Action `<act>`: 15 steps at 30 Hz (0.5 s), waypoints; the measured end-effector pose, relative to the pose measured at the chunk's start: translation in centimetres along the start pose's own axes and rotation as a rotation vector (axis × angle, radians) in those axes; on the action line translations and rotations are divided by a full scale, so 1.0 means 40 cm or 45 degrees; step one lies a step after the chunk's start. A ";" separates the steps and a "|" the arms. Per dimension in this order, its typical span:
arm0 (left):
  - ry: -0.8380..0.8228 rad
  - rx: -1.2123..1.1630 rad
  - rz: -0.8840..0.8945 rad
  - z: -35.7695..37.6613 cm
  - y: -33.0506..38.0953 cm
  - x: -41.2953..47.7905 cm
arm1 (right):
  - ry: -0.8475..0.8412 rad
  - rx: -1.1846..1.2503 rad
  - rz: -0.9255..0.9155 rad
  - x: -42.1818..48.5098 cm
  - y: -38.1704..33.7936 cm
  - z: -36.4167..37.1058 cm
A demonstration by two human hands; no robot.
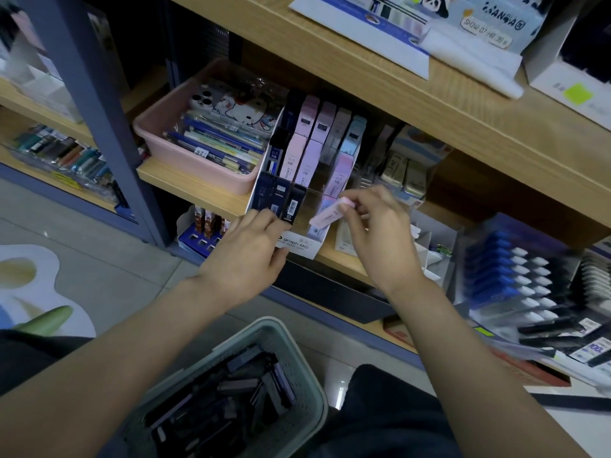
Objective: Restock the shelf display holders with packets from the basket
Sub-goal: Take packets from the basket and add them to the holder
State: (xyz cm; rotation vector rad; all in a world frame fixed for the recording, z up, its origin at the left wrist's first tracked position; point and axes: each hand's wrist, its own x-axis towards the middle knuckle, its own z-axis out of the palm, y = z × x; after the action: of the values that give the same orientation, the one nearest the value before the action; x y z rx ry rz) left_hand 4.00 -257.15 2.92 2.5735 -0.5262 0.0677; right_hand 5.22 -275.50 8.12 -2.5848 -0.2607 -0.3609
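Wooden shelf point(198, 186) in a stationery shop, grey tiled floor point(99, 259) underneath. A pink tray point(158, 127) of pens sits just left of the white display holder point(297, 251). The right hand point(380, 236) has its fingers pinching a pink packet point(327, 214) over the holder's front row. The left hand point(244, 259) blocks the front corner by the dark packets point(281, 196). Its fingers are curled, but I honestly can't tell if they grip one. The basket point(307, 375) of packets sits low, by the knees
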 end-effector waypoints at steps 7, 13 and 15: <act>-0.042 0.029 0.023 0.004 -0.002 -0.003 | -0.130 -0.145 -0.049 0.025 -0.023 0.018; -0.057 0.031 0.063 0.004 -0.014 -0.011 | -0.210 -0.268 -0.064 0.034 -0.025 0.021; -0.070 0.038 0.079 0.004 -0.022 -0.017 | -0.243 -0.266 -0.064 0.028 -0.024 0.027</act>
State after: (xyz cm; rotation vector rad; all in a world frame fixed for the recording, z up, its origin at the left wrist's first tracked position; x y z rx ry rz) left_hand 3.68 -256.29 2.26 2.5942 -0.6299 0.0261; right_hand 6.27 -273.98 8.00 -2.8270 -0.3737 -0.1661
